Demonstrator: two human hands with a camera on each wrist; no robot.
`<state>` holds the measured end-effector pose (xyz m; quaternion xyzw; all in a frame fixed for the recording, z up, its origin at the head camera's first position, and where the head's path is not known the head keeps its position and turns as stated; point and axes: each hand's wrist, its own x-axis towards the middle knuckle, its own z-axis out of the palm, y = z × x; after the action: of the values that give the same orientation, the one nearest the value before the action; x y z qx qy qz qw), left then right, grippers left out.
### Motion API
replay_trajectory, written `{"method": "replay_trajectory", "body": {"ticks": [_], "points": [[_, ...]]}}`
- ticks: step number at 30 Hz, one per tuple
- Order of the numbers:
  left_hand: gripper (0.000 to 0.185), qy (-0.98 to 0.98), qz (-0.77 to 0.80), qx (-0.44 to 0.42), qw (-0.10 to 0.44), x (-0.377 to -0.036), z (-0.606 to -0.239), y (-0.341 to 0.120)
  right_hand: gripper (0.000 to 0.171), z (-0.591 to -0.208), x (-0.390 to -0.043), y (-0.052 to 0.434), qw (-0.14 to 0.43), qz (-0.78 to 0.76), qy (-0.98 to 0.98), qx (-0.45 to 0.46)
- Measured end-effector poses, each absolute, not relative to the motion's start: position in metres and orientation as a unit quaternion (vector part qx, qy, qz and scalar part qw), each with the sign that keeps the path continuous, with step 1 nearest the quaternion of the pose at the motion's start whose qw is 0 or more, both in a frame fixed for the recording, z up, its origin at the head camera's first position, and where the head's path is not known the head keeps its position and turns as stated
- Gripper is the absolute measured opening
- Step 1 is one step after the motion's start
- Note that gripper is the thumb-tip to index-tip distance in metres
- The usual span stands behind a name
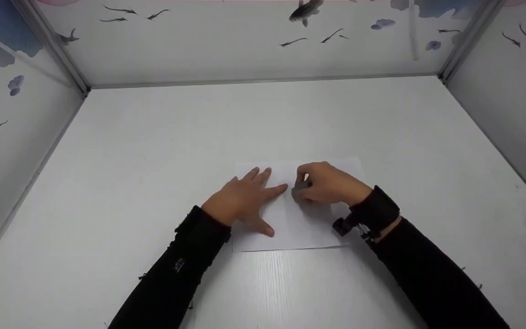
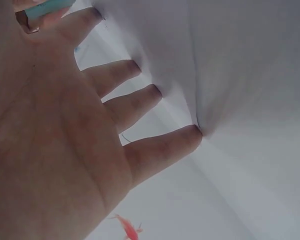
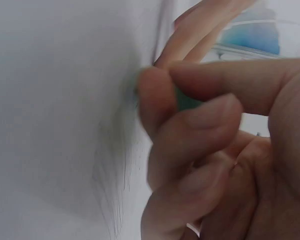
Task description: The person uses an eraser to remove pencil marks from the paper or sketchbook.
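Note:
A white sheet of paper (image 1: pixel 308 233) lies on the table. My left hand (image 1: pixel 247 196) rests on its left part with fingers and thumb spread, and the fingertips press the paper in the left wrist view. My right hand (image 1: pixel 331 183) pinches a small teal eraser (image 2: pixel 47 7) between curled fingers and thumb, low over the middle of the sheet. In the head view the eraser looks greyish, and the fingers (image 3: pixel 195 120) hide most of it in the right wrist view. Thin dark pencil lines (image 3: pixel 110 200) show on the paper beside the right hand.
A white table (image 1: pixel 153 123) spreads around the paper. White panels (image 1: pixel 226 45) with fish and flower prints enclose its back and both sides, with grey metal posts (image 1: pixel 468 41) at the corners. A dark wrist strap with a small camera (image 1: pixel 343 226) sits on the right wrist.

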<state>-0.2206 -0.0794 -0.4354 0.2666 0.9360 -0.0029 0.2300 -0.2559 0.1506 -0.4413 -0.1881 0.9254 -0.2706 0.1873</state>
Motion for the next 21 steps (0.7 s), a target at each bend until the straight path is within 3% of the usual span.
{"method": "replay_trajectory", "body": {"ticks": [5,10,15,21], "points": [[0.107,0.937,0.000,0.265,0.229,-0.2205,-0.4351,-0.0790,0.011,-0.4424,-0.2580,0.1546,0.143,-0.268,0.941,-0.148],[0.106,0.937,0.002,0.262,0.230,-0.2196,-0.4339,-0.0793,0.012,-0.4415,-0.2583,0.1542,0.186,-0.273,0.925,-0.189],[0.107,0.937,0.001,0.267,0.225,-0.2195,-0.4329,-0.0797,0.010,-0.4430,-0.2580,0.1552,0.128,-0.264,0.944,-0.153],[0.107,0.938,-0.004,0.269,0.221,-0.2186,-0.4328,-0.0802,0.014,-0.4421,-0.2582,0.1529,0.172,-0.260,0.930,-0.194]]}}
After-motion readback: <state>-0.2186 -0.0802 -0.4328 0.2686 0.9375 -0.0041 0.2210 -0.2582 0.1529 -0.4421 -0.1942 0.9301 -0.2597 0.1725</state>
